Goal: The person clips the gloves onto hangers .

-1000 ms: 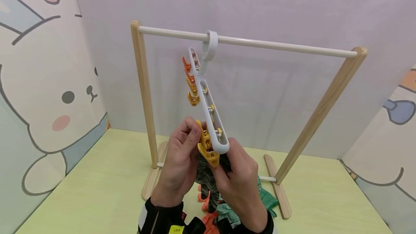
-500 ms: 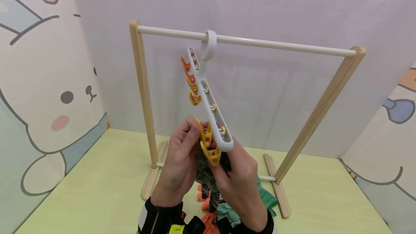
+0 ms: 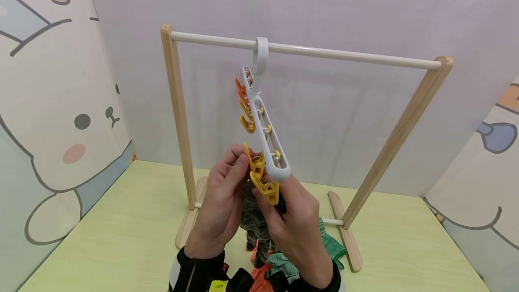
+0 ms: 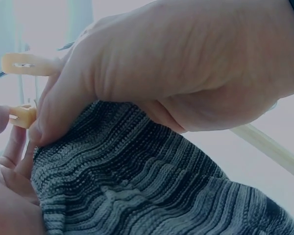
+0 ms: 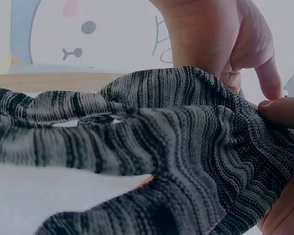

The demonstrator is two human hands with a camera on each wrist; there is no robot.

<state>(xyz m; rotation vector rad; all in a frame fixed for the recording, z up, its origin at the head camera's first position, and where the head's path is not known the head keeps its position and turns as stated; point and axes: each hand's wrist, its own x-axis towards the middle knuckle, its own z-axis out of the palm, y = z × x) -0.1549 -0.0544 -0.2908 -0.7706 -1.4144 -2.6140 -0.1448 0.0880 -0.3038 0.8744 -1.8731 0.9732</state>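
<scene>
A black-and-grey striped knit glove [image 5: 186,142] hangs fingers-down below the front end of a white clip hanger [image 3: 265,132]. My left hand [image 3: 220,197] pinches the glove's cuff edge, thumb on the knit in the left wrist view, its fingertips right at the upper handle of a yellow clip [image 3: 254,163]. My right hand [image 3: 293,220] grips the other side of the cuff. Its thumb lies against a nearer yellow clip [image 3: 266,189], and its other fingers are partly hidden behind the hanger bar. Whether either clip bites the knit, I cannot tell.
The hanger hooks over the white rail [image 3: 344,54] of a wooden rack [image 3: 178,120]. Orange and yellow clips [image 3: 245,107] dangle from its far half. Below my hands, green knit pieces [image 3: 332,244] and orange ones [image 3: 261,278] lie on the pale yellow table [image 3: 121,220].
The hanger has turned slightly on the rail, its far end swinging right. Its near end and the two nearest clips have risen a little. Both hands keep their hold.
</scene>
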